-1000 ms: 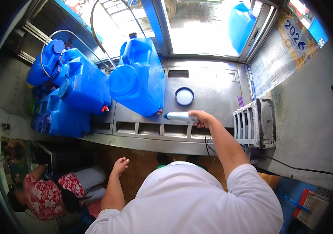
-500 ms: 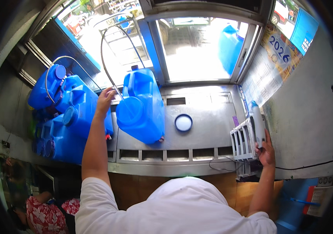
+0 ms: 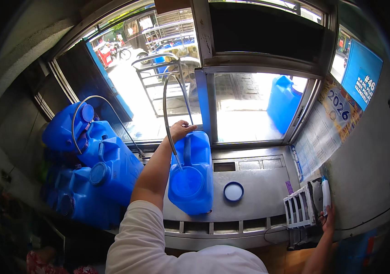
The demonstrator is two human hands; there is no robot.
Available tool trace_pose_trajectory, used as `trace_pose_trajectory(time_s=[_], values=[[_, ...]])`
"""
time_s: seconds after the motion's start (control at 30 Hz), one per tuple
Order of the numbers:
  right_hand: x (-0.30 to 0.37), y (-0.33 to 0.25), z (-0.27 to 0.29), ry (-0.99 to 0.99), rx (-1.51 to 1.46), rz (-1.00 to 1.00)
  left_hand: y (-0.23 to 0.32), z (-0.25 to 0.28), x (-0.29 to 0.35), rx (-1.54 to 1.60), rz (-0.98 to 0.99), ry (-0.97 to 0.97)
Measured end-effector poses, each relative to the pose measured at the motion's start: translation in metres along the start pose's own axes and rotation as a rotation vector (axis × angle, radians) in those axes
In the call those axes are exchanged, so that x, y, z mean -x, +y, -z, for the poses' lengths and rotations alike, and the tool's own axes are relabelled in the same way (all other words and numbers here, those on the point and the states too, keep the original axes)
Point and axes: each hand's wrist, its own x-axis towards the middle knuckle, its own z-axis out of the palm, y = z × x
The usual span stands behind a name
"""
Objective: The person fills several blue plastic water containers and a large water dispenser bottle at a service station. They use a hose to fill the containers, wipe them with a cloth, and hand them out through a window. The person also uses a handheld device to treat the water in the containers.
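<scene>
A large blue water jug (image 3: 206,182) stands upright on the metal counter, its wide round mouth facing up at the near end. A curved metal gooseneck tube (image 3: 165,107) reaches down into that mouth. My left hand (image 3: 181,131) is at the jug's far upper end, beside the tube, with its fingers bent down; what they grip there is hidden. At the right wall, my right hand (image 3: 328,220) is closed round the lower part of a slim white handheld tool (image 3: 326,194), beside a white slatted rack (image 3: 299,208). A round blue-rimmed lid (image 3: 233,192) lies on the counter.
Several more blue jugs (image 3: 117,164) are stacked at the left, with a second curved tube (image 3: 103,99) over them. Slots line the counter's front edge (image 3: 217,227). A window frame (image 3: 206,109) borders the far side. Another blue jug (image 3: 284,102) stands outside it.
My left hand has moved from beside the gooseneck tube to the jug's far end. My right hand still holds the white tool by the rack. The whole view has shifted.
</scene>
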Motion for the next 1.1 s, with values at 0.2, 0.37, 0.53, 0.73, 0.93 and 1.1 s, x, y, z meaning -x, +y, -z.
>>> trace_pose_trajectory(time_s=[0.2,0.37,0.53,0.73,0.93,1.1], values=[[-0.067,0.05,0.03,0.302,0.934,0.336,-0.005,0.016,-0.015,0.299,-0.01,-0.1],[-0.055,0.048,0.014,0.374,0.811,0.308,-0.032,0.029,-0.03,0.541,-0.077,-0.286],[-0.003,0.028,-0.035,0.538,1.102,0.613,-0.003,0.023,-0.011,0.419,-0.055,-0.244],[0.055,0.032,-0.078,0.473,1.055,0.783,-0.015,0.031,-0.024,0.528,-0.087,-0.321],[0.118,0.05,-0.119,0.173,0.932,0.716,-0.024,0.03,-0.022,0.472,-0.107,-0.372],[0.147,0.107,-0.091,0.052,1.038,0.584,-0.004,0.035,-0.032,0.345,-0.119,-0.379]])
